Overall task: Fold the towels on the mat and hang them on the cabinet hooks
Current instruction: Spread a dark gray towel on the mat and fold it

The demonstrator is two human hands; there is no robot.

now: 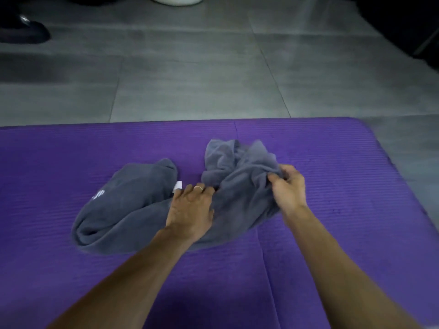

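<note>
Grey towel (152, 205) lies crumpled across the middle of the purple mat (332, 148), and we are only starting to open it out. Our right hand (288, 186) pinches a bunched fold at its right end, while our left hand (190, 207) rests on the cloth, fingers reaching toward the white tag (178, 185). We judge it best to find two corners and spread it flat before folding.

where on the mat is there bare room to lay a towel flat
Bare mat lies left of the grey towels, along the far edge behind them, and right of the right hand. It is crowded mid-mat, where the left hand rests on the bunched cloth.
</note>
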